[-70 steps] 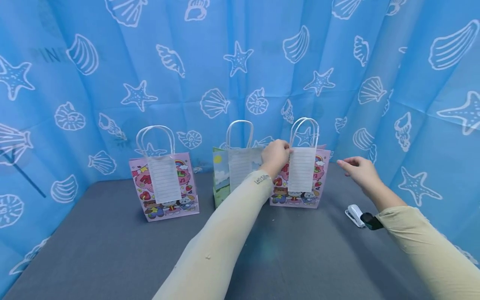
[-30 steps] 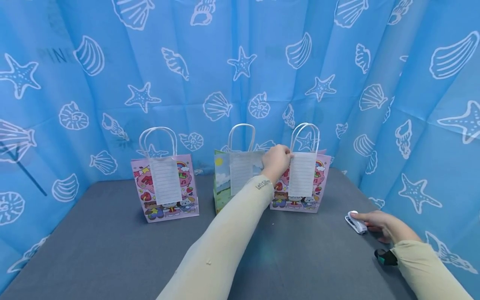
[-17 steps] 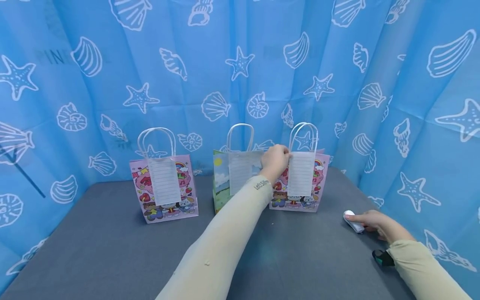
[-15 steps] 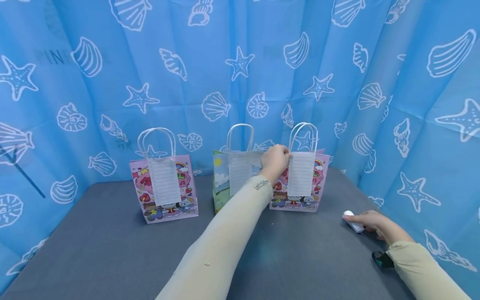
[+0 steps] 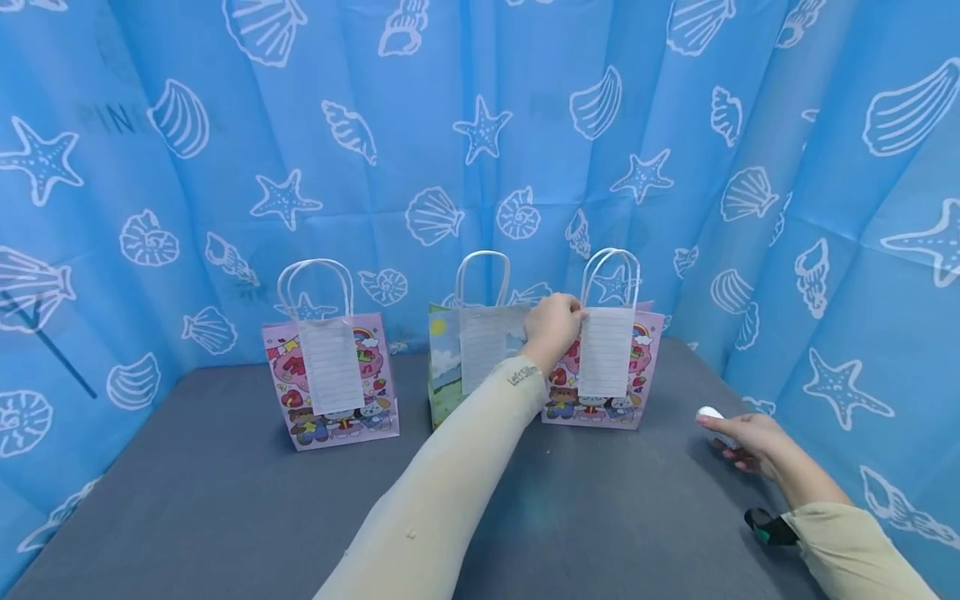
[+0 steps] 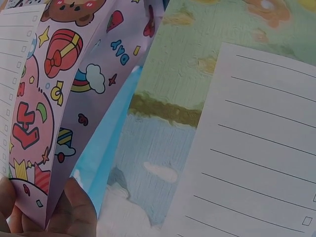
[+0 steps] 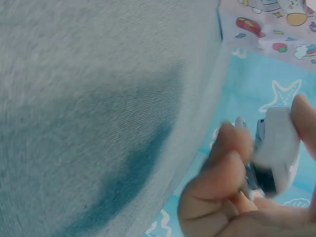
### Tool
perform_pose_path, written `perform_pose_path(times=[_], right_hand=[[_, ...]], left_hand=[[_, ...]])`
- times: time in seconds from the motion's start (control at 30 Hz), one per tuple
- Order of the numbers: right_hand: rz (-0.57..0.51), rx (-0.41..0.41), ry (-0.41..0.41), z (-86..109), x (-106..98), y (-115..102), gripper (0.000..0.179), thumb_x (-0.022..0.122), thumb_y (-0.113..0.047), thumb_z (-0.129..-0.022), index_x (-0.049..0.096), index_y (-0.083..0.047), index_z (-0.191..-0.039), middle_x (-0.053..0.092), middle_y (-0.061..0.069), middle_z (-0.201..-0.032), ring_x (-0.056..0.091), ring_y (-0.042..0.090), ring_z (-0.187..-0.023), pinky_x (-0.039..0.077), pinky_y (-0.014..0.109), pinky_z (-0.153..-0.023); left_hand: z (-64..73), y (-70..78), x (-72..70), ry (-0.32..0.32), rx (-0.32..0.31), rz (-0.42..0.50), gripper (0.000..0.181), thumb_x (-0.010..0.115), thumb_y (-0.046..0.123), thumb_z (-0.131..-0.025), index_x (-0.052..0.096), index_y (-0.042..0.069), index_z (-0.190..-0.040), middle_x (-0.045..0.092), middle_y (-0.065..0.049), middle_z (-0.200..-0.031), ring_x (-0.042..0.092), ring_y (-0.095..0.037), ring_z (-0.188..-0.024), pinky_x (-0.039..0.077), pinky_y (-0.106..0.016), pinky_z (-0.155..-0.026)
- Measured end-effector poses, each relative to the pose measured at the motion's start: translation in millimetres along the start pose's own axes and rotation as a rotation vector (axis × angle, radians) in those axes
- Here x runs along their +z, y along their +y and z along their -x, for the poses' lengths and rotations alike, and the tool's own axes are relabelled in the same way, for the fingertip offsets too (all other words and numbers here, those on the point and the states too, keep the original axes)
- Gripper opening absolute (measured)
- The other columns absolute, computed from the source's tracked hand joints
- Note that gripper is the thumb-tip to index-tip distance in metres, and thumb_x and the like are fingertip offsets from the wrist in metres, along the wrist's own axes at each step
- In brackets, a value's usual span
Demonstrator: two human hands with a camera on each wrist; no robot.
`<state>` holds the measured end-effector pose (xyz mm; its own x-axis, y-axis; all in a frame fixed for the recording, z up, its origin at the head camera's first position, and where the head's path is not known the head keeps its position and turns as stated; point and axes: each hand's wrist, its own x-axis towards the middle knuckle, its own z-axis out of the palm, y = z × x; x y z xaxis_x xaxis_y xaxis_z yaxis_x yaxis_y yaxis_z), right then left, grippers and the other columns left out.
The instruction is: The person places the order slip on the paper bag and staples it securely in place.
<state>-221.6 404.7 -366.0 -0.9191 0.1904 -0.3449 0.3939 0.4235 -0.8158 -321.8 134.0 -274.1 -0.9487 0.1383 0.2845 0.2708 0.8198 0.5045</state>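
Note:
My left hand pinches the top edge of the right-hand pink gift bag, at the corner of the lined paper sheet hanging on its front. In the left wrist view the thumb is in front and the fingers are behind the bag wall. My right hand grips a small white stapler just above the table at the right. Seen from the right wrist, the stapler lies between thumb and curled fingers, slightly blurred.
A green landscape gift bag with a lined sheet stands in the middle, partly behind my left arm. Another pink gift bag with a lined sheet stands at the left. A blue seashell curtain hangs behind the grey table.
My right hand has come down to the stapler on the table, taken hold of it and lifted it slightly. The left hand has stayed at the right-hand pink bag's top edge.

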Motion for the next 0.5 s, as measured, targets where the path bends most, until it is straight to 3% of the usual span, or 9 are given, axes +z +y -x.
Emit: perform_pose_path(times=[0.1, 0.27, 0.5], right_hand=[[-0.028, -0.053, 0.040, 0.8, 2.4, -0.5, 0.053, 0.062, -0.043, -0.093, 0.054, 0.008, -0.106, 0.056, -0.001, -0.074, 0.047, 0.011, -0.059, 0.045, 0.027, -0.055], [-0.136, -0.098, 0.076, 0.9, 7.4, -2.4, 0.054, 0.062, -0.042, -0.093, 0.041, 0.005, -0.110, 0.051, -0.002, -0.069, 0.044, 0.008, -0.053, 0.044, 0.025, -0.051], [-0.245, -0.101, 0.079, 4.6, 9.8, -10.2, 0.052, 0.065, -0.038, -0.092, 0.038, 0.003, -0.110, 0.048, -0.003, -0.067, 0.045, 0.008, -0.055, 0.044, 0.026, -0.052]], left_hand=[[1.3, -0.9, -0.8, -0.002, -0.004, 0.005, 0.023, 0.058, 0.036, -0.097, 0.074, 0.021, -0.094, 0.057, 0.008, -0.066, 0.049, -0.008, -0.060, 0.037, -0.023, -0.056], [1.7, -1.0, -1.0, -0.003, 0.000, -0.003, 0.022, 0.058, 0.037, -0.097, 0.074, 0.021, -0.095, 0.059, 0.009, -0.071, 0.050, -0.007, -0.063, 0.038, -0.024, -0.059], [0.6, -1.1, 1.0, 0.001, 0.017, -0.005, 0.029, 0.058, 0.037, -0.097, 0.066, 0.018, -0.076, 0.054, 0.007, -0.063, 0.047, -0.009, -0.058, 0.036, -0.024, -0.056]])
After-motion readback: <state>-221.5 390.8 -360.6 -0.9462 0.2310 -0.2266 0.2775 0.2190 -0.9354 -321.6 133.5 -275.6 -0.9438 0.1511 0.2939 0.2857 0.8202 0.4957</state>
